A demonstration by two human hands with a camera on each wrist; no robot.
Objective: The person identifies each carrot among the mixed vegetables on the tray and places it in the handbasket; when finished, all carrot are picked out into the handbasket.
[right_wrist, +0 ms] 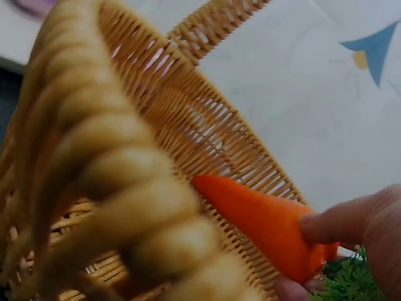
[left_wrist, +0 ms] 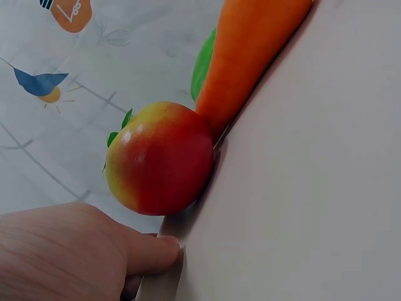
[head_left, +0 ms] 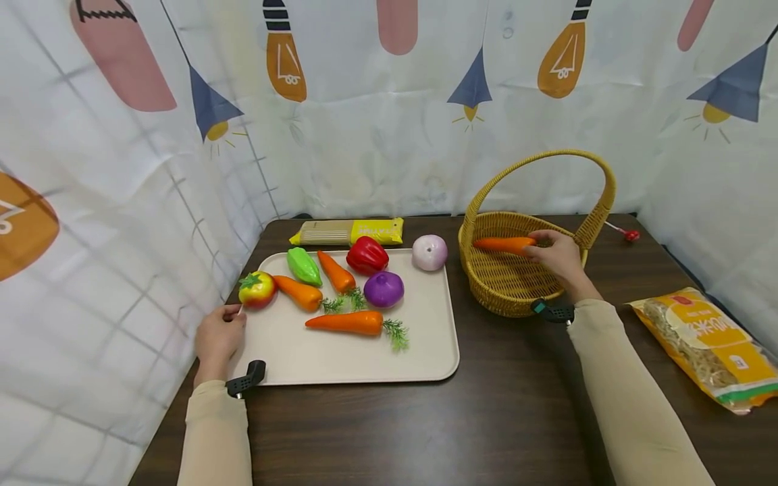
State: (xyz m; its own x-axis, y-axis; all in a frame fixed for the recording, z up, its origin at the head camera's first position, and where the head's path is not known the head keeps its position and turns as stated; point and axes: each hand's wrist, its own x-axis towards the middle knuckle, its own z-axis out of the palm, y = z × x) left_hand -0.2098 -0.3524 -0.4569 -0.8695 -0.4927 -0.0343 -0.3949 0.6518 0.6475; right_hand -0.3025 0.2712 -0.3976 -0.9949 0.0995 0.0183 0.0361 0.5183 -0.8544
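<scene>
Counter [head_left: 425,439]: dark, wood-grained; carries tray, basket and packets.
Orange bag [head_left: 708,344]: lying flat, right of the basket, well apart.
Left grip [head_left: 221,334]: narrow, pinching the tray's left rim.
Tray [head_left: 340,364]: pale; bears most of the produce.
Front carrot [head_left: 346,322]: on tray, lying crosswise, untouched.
Second carrot [head_left: 298,293]: on tray, beside the tomato [head_left: 257,291]; untouched.
Third carrot [head_left: 336,273]: on tray, farther back; untouched.
Other produce: purple one [head_left: 384,289], green one [head_left: 304,266], red pepper [head_left: 367,256], onion [head_left: 429,252]; all on tray.
Right grip [head_left: 556,260]: holding the held carrot by its thick end.
Held carrot [head_left: 501,244]: within the basket rim, tip toward the left wall.
Basket [head_left: 513,304]: woven, upright, handle raised; one carrot seen inside.
Yellow packet [head_left: 346,231]: behind the tray.
Progress, as judged: one carrot brought into the basket, not yet let go; three carrots remain on the tray.
Head view only: whole tray and both hands together.
Left wrist view: thumb on the rim, clearer than from above.
Right wrist view: held carrot's leafy top [right_wrist: 351,279] near the palm, hidden from the head view; whether the tip touches wicker, cannot tell.
</scene>
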